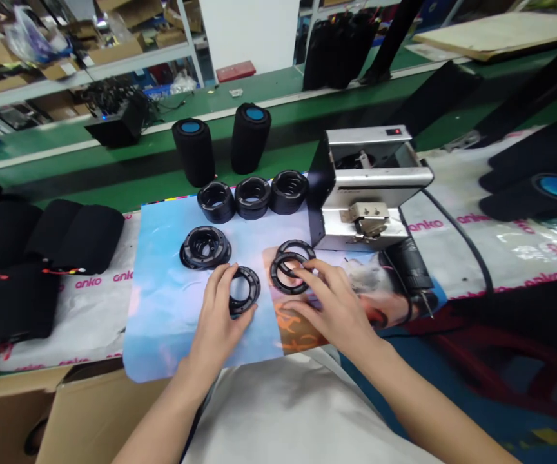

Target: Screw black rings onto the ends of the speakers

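My left hand [220, 312] grips a black plastic ring [245, 288] on the blue printed sheet [172, 309], thumb and fingers around its near edge. My right hand [329, 299] rests its fingertips on another black ring [287, 272] that lies flat. A further ring [296, 247] lies just behind that one. To the left sits a stack of black rings [205, 247]. Three thicker black ring housings [253, 196] stand in a row behind.
A grey metal machine [370, 187] stands right of the rings, with a black electric screwdriver [411, 267] and its cable beside it. Two black cylindrical speakers [223, 145] stand on the green belt. Black fabric sleeves [31, 258] lie left, and cardboard boxes [66, 412] sit near.
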Available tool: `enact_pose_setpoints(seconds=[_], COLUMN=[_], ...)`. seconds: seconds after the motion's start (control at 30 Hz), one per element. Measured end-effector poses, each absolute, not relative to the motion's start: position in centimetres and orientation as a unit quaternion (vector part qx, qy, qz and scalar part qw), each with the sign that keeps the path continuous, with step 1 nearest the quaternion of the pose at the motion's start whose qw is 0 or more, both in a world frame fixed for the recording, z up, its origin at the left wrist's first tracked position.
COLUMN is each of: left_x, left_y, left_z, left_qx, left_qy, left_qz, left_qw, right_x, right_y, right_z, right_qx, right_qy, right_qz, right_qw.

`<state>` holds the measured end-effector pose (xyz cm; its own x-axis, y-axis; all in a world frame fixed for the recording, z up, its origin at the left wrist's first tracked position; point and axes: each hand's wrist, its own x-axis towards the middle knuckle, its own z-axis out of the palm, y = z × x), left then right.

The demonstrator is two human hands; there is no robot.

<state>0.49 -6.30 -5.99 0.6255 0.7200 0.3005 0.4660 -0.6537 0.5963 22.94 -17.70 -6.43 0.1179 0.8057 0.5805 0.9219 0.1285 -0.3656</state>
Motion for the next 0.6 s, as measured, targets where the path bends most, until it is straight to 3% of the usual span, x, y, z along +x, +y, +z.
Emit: enact_pose_setpoints(seconds=[0.43,0.6], left_x=[2.0,5.8], left_y=[-6.3,-4.6], left_z=[-3.7,-1.4], left_qx=[0.88,0.894], left_qy=[0.281,0.21], left_qz=[0.306,0.323], left_qw=[0.23,0.228], right_x=[23.9,24.1], right_y=[-16.3,-16.5], right_z=[-6.4,-7.0], right_qx=[-0.665,-0.669], right_qy=[-0.635,-0.596], right_qz=[-0.122,-0.102], right_qw=[0.373,0.433])
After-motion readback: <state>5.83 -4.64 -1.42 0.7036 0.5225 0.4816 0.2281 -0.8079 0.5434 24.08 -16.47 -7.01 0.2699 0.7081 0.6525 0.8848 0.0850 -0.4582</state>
